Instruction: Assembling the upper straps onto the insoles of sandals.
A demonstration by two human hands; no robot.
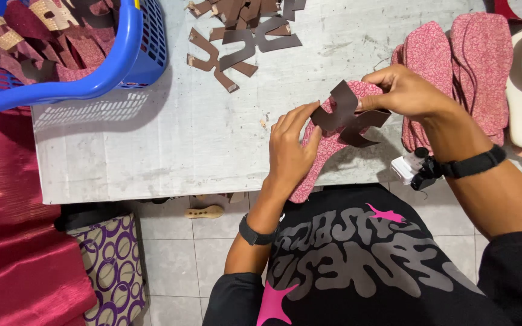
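Pressing a dark brown strap piece [347, 115] onto a pink patterned insole [324, 151] at the edge of the grey worktable [170, 145], my left hand [290, 151] pinches insole and strap while my right hand [403, 92] clamps the strap's far end. From here, I judge the strap could shift crooked if either pinch slackens. The insole overhangs the edge and might drop to the tiled floor [212, 253].

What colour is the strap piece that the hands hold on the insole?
Dark brown strap, on a pink speckled insole; head view shows it.
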